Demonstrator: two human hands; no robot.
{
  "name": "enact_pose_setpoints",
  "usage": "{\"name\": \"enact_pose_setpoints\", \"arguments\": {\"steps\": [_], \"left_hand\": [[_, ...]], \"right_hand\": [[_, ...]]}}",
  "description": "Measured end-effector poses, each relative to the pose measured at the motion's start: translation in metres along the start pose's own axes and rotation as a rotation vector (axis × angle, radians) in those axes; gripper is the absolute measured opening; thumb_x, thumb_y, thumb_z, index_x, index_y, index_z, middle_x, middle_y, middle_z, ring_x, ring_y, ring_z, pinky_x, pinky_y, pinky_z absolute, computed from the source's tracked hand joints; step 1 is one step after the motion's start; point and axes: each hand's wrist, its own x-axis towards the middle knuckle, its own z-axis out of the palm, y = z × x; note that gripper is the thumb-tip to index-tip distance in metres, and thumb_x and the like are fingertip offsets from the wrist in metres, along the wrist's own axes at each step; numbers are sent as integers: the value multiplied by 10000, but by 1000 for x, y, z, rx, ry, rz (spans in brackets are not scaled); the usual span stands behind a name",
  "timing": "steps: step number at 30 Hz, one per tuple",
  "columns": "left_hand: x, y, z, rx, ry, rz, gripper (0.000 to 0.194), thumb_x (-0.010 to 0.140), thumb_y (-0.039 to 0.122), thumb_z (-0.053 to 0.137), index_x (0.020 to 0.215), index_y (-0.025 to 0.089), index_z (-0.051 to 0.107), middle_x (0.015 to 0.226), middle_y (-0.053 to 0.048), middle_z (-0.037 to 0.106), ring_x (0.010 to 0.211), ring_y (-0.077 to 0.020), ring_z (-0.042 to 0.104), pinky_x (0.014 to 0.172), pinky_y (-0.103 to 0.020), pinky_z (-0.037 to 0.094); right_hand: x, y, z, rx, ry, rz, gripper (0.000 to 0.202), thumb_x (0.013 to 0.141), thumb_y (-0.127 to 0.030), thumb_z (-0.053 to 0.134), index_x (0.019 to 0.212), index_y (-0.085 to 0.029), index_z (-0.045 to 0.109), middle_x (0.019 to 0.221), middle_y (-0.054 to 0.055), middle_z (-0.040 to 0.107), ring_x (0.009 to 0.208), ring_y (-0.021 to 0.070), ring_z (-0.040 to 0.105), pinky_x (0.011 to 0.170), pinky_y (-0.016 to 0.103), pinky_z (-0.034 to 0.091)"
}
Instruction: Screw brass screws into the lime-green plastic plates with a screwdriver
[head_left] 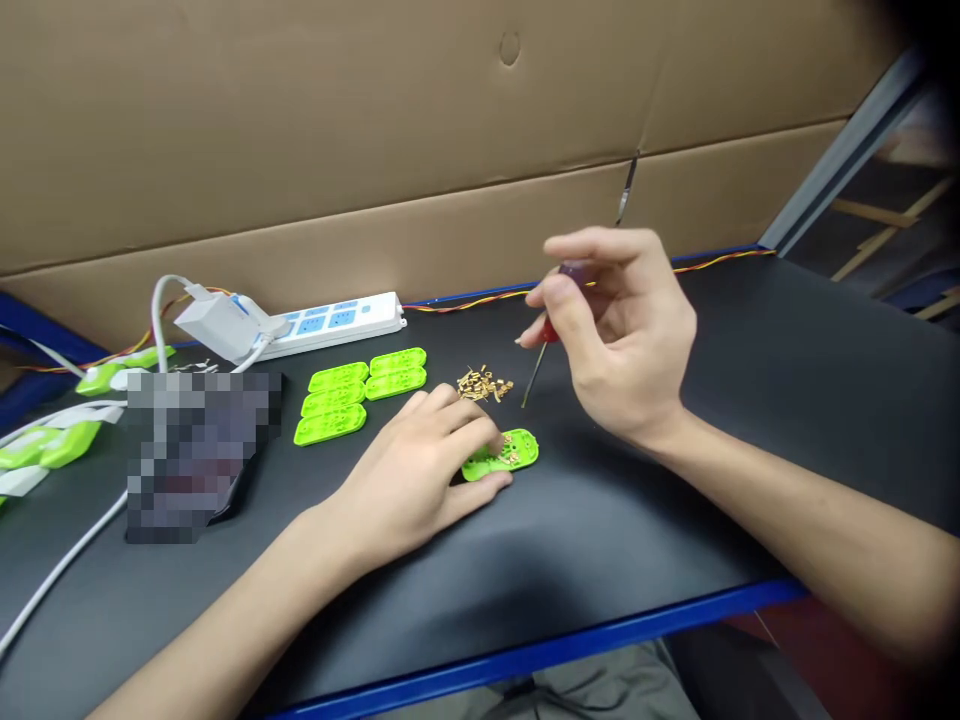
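Observation:
My left hand rests on the table, its thumb and fingers holding down a bright green plastic shell. Small brass-coloured parts sit inside this shell; its left end is hidden under my fingers. Raised above and to the right, my right hand grips a screwdriver with a red and dark handle. The screwdriver's shaft slants down, and its tip appears apart from the shell. Just behind the shell lies a loose pile of small brass parts.
Several more green shells lie left of the pile. Behind them is a white power strip with a plugged-in adapter. A pixelated dark object, cables and green-and-white pieces occupy the left. Cardboard stands behind the black table.

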Motion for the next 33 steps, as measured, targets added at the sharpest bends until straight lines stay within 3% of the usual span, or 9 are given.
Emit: {"name": "enact_pose_setpoints", "arguments": {"steps": [6,12,21,25,33], "left_hand": [[14,-11,-12,-2,123,-156,193,853,387,612,908,207,566,928,-15,645,901,-213,527,812,-355,411],[48,-29,-20,52,142,-235,229,817,391,633,922,192,596,962,-47,647,936,-236,547,839,-368,434],[97,-63,1,129,47,-226,298,844,391,589,1061,187,596,1036,-65,683,991,-284,550,846,-403,429],[108,-71,7,152,-12,-237,348,851,400,556,1131,194,578,1098,-79,671,1020,-299,539,870,-428,424],[119,-88,5,194,11,-294,306,852,375,536,1065,167,608,1103,-118,673,1075,-332,527,933,-492,412]], "right_hand": [[7,27,-4,-77,21,-14,175,940,-270,539,1112,-262,564,893,-6,588,744,111,677,593,250,615],[4,23,-3,-122,-20,-21,179,943,-257,527,1118,-256,565,934,-4,642,693,105,663,638,280,607],[5,24,-4,-146,-53,-1,183,944,-253,520,1119,-221,563,1046,24,671,852,139,695,758,300,604],[6,26,-4,-134,-61,-26,187,944,-254,519,1124,-230,563,1082,31,677,902,150,696,791,304,607],[5,26,-1,-132,-97,-58,175,940,-232,529,1109,-219,574,1088,29,693,942,140,691,848,295,599]]}}
